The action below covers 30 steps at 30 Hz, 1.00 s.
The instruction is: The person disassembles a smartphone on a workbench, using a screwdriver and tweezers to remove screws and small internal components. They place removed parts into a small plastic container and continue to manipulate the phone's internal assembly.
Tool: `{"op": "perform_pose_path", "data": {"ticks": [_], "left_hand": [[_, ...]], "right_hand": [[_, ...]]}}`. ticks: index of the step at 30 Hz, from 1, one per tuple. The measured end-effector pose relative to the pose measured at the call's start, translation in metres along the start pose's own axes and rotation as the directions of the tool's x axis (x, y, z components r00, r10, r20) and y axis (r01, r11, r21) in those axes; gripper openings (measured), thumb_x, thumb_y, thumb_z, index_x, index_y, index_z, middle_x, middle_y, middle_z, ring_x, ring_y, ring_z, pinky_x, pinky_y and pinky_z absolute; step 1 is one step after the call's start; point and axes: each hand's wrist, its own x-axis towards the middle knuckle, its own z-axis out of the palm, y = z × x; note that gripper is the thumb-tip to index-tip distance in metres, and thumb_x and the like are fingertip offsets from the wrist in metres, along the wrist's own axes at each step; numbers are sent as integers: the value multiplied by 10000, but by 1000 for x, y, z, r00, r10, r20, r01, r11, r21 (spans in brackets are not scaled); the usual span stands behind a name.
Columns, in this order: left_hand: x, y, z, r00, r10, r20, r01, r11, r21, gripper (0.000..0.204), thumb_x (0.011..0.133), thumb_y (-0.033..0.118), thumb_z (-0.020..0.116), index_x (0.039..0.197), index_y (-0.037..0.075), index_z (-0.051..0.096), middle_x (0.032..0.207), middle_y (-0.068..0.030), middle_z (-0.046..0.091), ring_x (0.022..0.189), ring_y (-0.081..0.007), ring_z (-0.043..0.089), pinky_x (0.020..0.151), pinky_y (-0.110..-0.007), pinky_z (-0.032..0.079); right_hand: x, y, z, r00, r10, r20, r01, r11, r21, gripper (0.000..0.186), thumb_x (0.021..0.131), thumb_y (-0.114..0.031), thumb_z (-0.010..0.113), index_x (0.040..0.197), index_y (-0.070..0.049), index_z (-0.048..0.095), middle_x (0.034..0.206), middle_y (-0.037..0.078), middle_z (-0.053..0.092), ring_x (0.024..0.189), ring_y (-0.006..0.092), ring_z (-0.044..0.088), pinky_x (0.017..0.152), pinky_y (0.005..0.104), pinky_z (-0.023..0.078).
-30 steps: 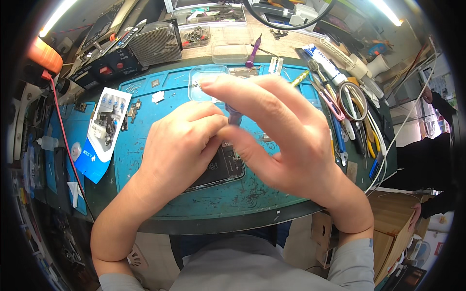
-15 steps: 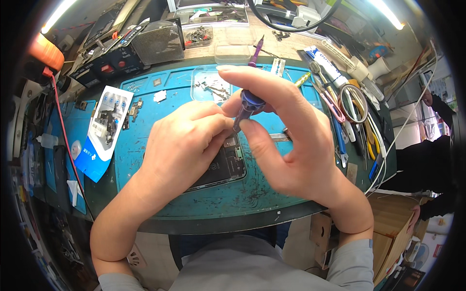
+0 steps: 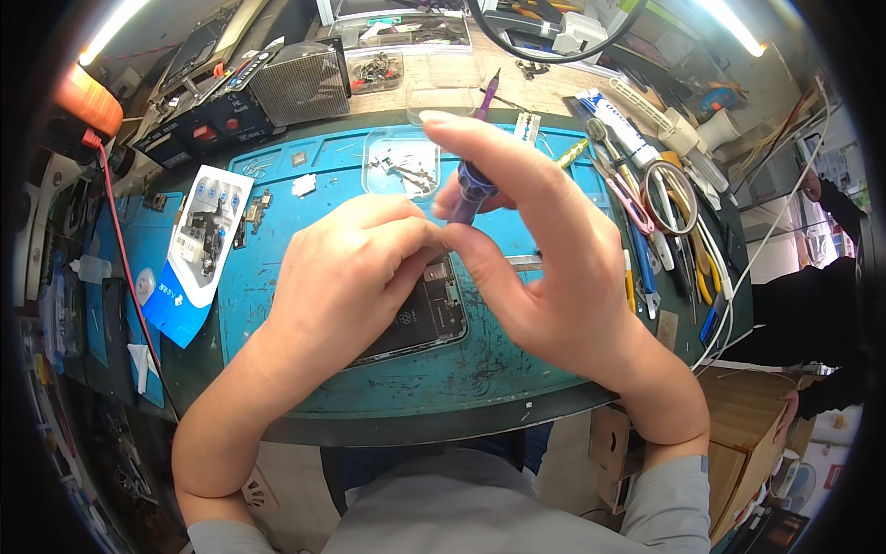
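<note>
Right hand (image 3: 563, 277) clamped on tilted blue screwdriver (image 3: 474, 191); left hand (image 3: 346, 268), fingers bunched near its lower end, hold hidden. Opened phone (image 3: 429, 319) lies partly under left hand on blue mat (image 3: 443, 383). Risk: hidden tip could slip, scratching phone, if screwdriver leans; stray knuckle could knock clear parts box (image 3: 366, 168).

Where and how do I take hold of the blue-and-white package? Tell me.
Probably pinch the package by its blue lower end, coming from the right: it lies slanted, with the red cable close on its left and small parts beside its upper right edge.
</note>
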Motion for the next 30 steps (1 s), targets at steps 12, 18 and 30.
{"op": "perform_pose_path", "data": {"ticks": [12, 18, 30], "left_hand": [[1, 1, 0, 1000, -10, 0, 10, 1000, 5, 83, 891, 82, 791, 948, 73, 730, 983, -61, 723, 950, -310, 715, 785, -445, 588], [1, 1, 0, 1000, -13, -1, 13, 1000, -7, 89, 889, 75, 792, 956, 73, 732, 983, -61, 725, 947, -315, 715, 787, -442, 589], [0, 0, -1, 999, -35, 27, 36, 999, -37, 111, 919, 56, 771, 1025, 86, 757, 1006, -69, 729, 974, -318, 719, 808, -439, 588]], "right_hand": [[2, 0, 0, 999, -50, -7, 50, 999, -12, 658, 942, 89, 749, 1566, 22, 551, 1393, 177, 702, 1051, 232, 732, 903, 348, 625], [-1, -1, -1, 998, 59, 2, -59, 998, 22, 694, 936, 21, 819, 1574, 20, 547, 1361, 169, 712, 1073, 212, 738, 908, 336, 633], [0, -3, -6, 999, -4, -39, 6, 999, 53, 715, 989, 44, 785, 1618, 55, 446, 1484, 189, 628, 1071, 203, 756, 855, 311, 648]]}}
